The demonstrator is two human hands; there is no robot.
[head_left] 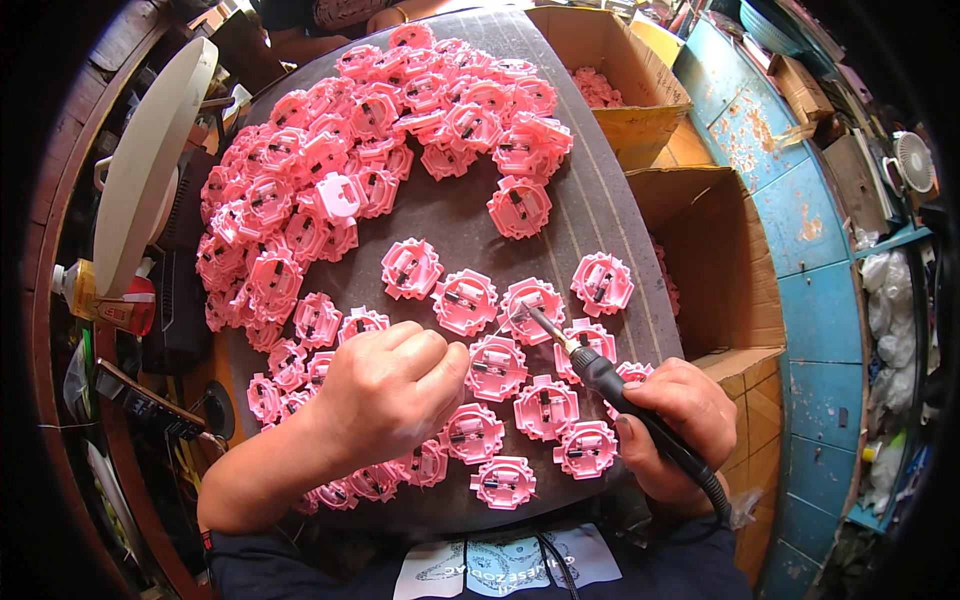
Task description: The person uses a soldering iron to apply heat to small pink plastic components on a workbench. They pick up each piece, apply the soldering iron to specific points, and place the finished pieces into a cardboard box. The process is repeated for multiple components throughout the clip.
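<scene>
In the head view, the right hand (pixel 685 425) had its fingers closed around the black handle of a soldering iron (pixel 600 375), well back from the metal tip, presumably to stay clear of heat. The tip met a pink casing (pixel 543 297) lying right of the middle of the tabletop (pixel 455 215). The left hand (pixel 395 385) was nearby, its fingers curled tightly; a thin strand (pixel 508 324) seemed to run from them toward the tip, though whether they pinched it I could not tell. The loose casings (pixel 473 433) near the tabletop's near edge lay apart, open side up, probably so their insides were easy to reach; the heaped casings (pixel 330 150) filled the far-left part.

Each casing looked like moulded plastic, roundish with a notched rim, and held small black parts. The tabletop was dark grey and smooth, its corners rounded.
</scene>
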